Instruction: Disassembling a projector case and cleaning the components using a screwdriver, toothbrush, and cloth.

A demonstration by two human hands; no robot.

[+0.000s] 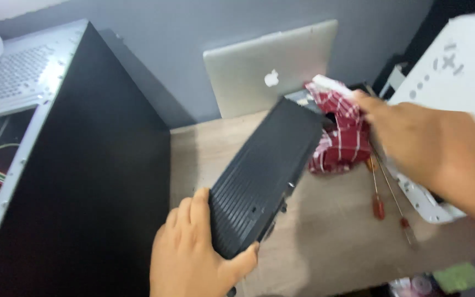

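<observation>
Black ribbed component (268,173), long & flat, finned top, held tilted above the wooden desk (336,242); near end low toward the camera, far end up toward the laptop. Left hand (193,253) grips its near end: fingers wrapped over the left edge, thumb on the lower right corner. Right hand (413,143) is at the far end, blurred w/ motion; fingertips pinch a small white piece (331,85) just above a red-white checked cloth (342,137). Can't tell if right hand also touches the black part.

Cloth lies on desk right beside the component's far end, partly behind it. Two red-handled screwdrivers (377,190) lie just right of the component, under the right wrist, shafts pointing up toward the cloth. Silver laptop (268,69), lid shut, leans vs. grey wall behind. Left: black PC case (89,181), side panel up, metal frame & coloured wires at its left edge, close to left hand. Right: white case (457,71), partly hidden by right arm. Green item (457,276) at bottom right corner, blurred.
</observation>
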